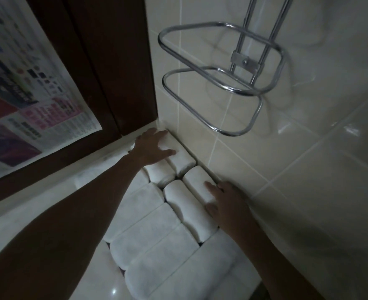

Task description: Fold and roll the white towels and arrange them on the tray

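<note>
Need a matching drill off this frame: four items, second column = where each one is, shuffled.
1. left hand
2. right hand
3. chrome rack
4. printed paper

A. fixed to the tiled wall
B. resting on the corner roll
C. against the dark wooden panel
D. resting on the wall-side roll

Pairs: 1-B, 2-D, 3-A, 4-C

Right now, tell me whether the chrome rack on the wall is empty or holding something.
Empty. Only bare tile wall shows through both loops of the chrome rack; nothing hangs on it or sits in it.
</note>
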Motion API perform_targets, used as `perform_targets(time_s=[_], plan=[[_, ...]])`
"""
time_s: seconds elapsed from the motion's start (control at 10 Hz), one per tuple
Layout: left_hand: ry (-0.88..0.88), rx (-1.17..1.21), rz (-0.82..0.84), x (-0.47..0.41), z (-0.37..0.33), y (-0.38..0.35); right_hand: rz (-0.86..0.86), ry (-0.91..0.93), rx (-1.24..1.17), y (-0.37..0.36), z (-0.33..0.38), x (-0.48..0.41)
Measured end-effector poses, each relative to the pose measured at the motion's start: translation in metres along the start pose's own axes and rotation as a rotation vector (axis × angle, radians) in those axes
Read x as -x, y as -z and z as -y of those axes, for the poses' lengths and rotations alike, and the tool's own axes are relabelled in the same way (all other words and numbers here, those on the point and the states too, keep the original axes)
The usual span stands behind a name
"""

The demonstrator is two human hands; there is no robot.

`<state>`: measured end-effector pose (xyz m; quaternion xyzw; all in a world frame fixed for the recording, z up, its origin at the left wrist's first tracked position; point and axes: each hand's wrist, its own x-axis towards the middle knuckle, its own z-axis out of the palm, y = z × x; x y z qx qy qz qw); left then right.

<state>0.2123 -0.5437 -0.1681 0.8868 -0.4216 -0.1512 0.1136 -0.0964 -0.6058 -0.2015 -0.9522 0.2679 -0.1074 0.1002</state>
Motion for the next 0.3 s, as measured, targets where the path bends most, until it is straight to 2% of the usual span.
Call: perform_targets(time_s=[0.2,0.3], plan=[[-0.045,0.155,-0.234,0.038,0.028,0.013,-0.061,-0.038,-0.084,0.014,0.004,0.011],[-0.004,0.247,-0.326,0.069,0.041,0.021,-0.053,-0.063,-0.111,0.022,0.006,0.013]])
